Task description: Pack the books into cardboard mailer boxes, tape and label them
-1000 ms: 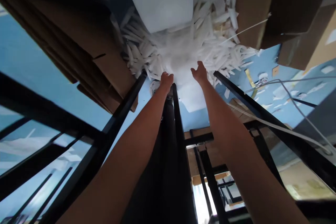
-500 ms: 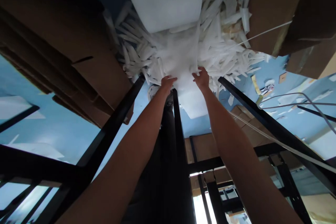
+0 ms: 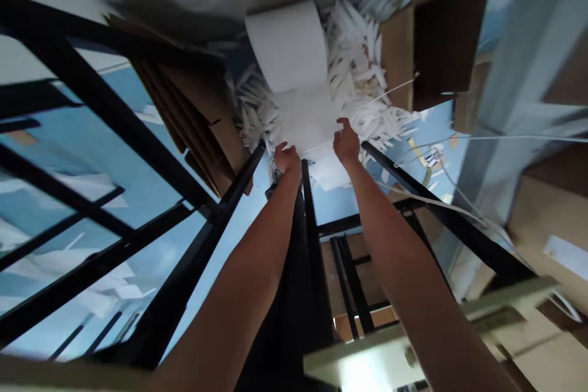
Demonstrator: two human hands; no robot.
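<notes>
A wide white roll (image 3: 289,46) lies at the far end, its loose white sheet (image 3: 309,119) running down toward me between my hands. At the sheet's left edge is my left hand (image 3: 288,159), thumb and fingers apart. My right hand (image 3: 347,144) is at the right edge, index finger extended and the others partly curled. I see nothing gripped in either hand; whether the fingertips touch the sheet cannot be made out. White strip-like scraps (image 3: 362,98) are heaped on both sides of the sheet.
Black metal frame bars (image 3: 239,190) run along both sides below my arms. Folded cardboard (image 3: 197,116) leans at left, and an open cardboard box (image 3: 397,58) stands at right. Pale cords (image 3: 432,202) cross the right side. A cream-coloured panel (image 3: 376,358) shows at the bottom.
The view has tilted, bringing the whole roll and the cream panel into sight. My hands have stayed by the sheet's edges; the left hand's fingers now point upward, away from the sheet.
</notes>
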